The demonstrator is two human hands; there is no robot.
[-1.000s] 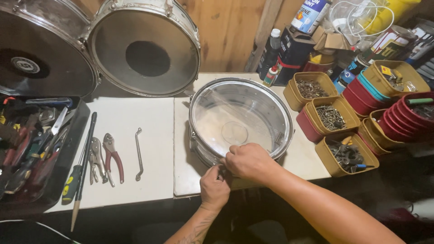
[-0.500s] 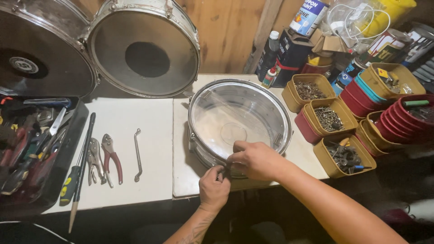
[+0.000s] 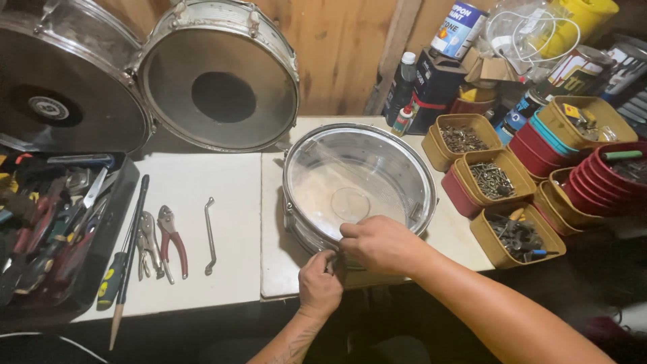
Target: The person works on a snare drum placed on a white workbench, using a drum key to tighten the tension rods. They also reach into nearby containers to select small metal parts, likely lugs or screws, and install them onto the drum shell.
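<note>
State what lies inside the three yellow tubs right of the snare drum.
The yellow tubs hold loose screws and small metal hardware; deeper layers are hidden. Beside them sits the snare drum.

I can't see what my left hand [image 3: 319, 283] and right hand [image 3: 377, 244] pinch at the drum [image 3: 357, 185] rim; the fingers cover it. The big drum [image 3: 60, 87] at upper left is cut by the frame edge. The tool tray [image 3: 47, 222] at left runs off frame. Bits in the bins [image 3: 492, 182] at right are too small to tell.
</note>
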